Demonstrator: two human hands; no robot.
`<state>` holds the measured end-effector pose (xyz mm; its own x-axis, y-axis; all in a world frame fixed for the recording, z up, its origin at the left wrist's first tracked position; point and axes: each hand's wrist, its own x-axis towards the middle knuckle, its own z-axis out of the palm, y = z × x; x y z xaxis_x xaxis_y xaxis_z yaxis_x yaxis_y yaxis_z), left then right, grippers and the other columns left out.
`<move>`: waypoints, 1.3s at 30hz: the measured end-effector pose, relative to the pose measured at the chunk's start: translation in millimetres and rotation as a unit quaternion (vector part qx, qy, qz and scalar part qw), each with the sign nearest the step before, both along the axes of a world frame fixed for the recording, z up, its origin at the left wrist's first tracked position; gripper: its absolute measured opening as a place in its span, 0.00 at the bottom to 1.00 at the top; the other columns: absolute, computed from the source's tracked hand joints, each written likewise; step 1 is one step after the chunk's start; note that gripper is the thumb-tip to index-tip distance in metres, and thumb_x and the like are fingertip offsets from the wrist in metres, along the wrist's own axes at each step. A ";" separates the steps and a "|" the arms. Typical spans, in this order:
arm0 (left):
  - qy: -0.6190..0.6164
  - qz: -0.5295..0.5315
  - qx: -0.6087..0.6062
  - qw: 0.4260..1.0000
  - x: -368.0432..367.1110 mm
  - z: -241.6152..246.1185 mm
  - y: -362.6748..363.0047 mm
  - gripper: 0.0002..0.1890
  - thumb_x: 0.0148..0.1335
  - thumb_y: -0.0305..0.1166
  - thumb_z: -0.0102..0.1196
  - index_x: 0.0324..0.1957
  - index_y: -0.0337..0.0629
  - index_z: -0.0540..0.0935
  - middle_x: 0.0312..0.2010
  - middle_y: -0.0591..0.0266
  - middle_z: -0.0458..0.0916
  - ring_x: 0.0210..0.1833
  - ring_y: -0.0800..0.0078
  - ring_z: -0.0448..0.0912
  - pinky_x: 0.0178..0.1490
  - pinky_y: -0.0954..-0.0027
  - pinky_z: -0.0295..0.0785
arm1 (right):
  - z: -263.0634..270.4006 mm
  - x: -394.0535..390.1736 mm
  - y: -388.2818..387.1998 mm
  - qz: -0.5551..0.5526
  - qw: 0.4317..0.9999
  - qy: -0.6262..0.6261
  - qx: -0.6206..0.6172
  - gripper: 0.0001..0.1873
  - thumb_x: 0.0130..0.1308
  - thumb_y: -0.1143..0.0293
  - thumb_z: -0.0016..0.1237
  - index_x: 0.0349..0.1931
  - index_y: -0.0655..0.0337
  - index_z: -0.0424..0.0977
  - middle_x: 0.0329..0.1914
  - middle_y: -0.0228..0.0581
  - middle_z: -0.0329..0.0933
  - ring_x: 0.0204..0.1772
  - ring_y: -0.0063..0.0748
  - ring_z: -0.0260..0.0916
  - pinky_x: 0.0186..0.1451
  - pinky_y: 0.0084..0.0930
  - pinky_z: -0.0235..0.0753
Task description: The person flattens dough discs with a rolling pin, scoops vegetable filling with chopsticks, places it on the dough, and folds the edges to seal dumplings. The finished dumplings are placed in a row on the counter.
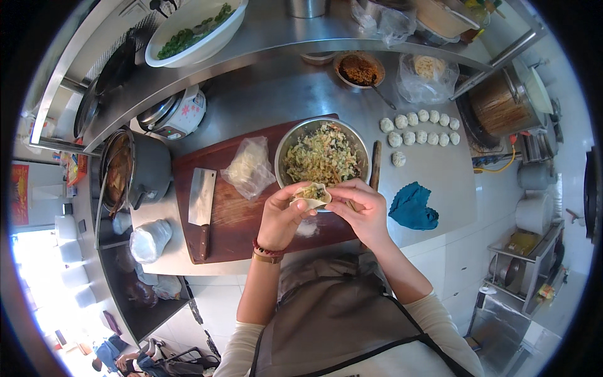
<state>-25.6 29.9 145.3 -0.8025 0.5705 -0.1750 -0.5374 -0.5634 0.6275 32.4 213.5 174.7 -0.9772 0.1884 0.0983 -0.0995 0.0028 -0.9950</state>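
A round dough wrapper with chopped filling lies cupped in my left hand, thumb on its near edge. My right hand pinches the wrapper's right rim between thumb and fingers, and a thin stick-like tool seems to rest in that hand. Just beyond both hands is a steel bowl of chopped vegetable filling, on a reddish wooden board. White flour dusts the board under my hands. Filled, pleated buns stand in rows on the steel table to the right. Part of a rolling pin shows beside the bowl.
A cleaver and bagged dough lie left on the board. A teal cloth lies right. Farther back are a rice cooker and a bowl of red sauce, beneath a steel shelf. A large pot stands left.
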 end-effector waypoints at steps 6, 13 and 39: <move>0.027 0.013 -0.034 0.999 4.8 16.4 2.2 0.18 0.63 0.22 0.58 0.55 0.33 0.78 0.50 0.52 0.81 0.48 0.70 0.81 0.46 0.70 0.81 | 8.7 -3.1 0.0 -0.019 0.994 0.042 0.095 0.10 0.57 0.80 0.61 0.41 0.66 0.82 0.39 0.39 0.79 0.40 0.25 0.78 0.42 0.21 0.76; 0.107 -0.039 -0.101 0.988 0.3 31.5 -2.1 0.15 0.61 0.21 0.61 0.50 0.32 0.81 0.52 0.51 0.80 0.47 0.71 0.81 0.45 0.71 0.81 | 9.8 -5.5 -2.5 -0.017 0.995 -0.027 -0.094 0.07 0.57 0.81 0.60 0.37 0.66 0.81 0.37 0.37 0.78 0.39 0.23 0.76 0.40 0.20 0.74; 0.163 -0.065 -0.215 0.961 3.5 65.4 -8.1 0.16 0.59 0.19 0.63 0.50 0.30 0.78 0.47 0.53 0.81 0.41 0.73 0.82 0.43 0.73 0.80 | 26.5 10.2 -7.5 0.000 0.995 0.030 0.099 0.08 0.54 0.84 0.62 0.35 0.65 0.81 0.36 0.36 0.76 0.34 0.21 0.72 0.34 0.18 0.71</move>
<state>-22.1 21.8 210.6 -0.7819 0.6004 -0.1678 -0.3200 -0.1557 0.9345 42.6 206.0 201.2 -0.9684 0.1604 0.1910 -0.1581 0.1975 -0.9675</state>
